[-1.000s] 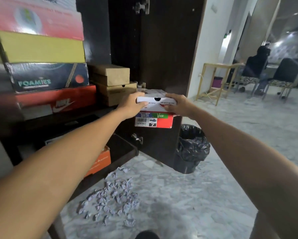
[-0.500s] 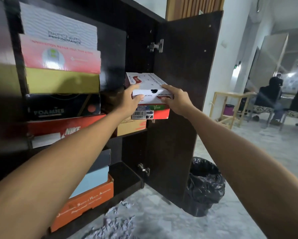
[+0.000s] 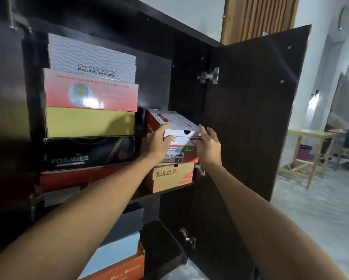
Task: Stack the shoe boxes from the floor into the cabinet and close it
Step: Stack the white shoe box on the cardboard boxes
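Note:
A white and red shoe box [image 3: 179, 122] rests on a brown Skechers box [image 3: 169, 176] at the right of the dark cabinet's [image 3: 108, 21] upper shelf. My left hand [image 3: 156, 143] grips its front left corner, fingers curled on the side. My right hand [image 3: 208, 145] lies against the front right corner with fingers spread. To the left stands a tall stack: a white Skechers box [image 3: 92, 61], a pink one [image 3: 90, 91], a yellow one [image 3: 88, 122], a black Foamies box [image 3: 84, 152] and a red one [image 3: 68, 176].
The right cabinet door [image 3: 250, 118] stands wide open beside my right arm. On the lower shelf lie an orange box [image 3: 121, 269], a light blue box [image 3: 117, 251] and a dark box [image 3: 127, 223]. A wooden table [image 3: 311, 136] stands far right on the marble floor.
Both hands have raised the white and red box from waist height and set it down on the brown box inside the cabinet. My right hand's fingers have spread.

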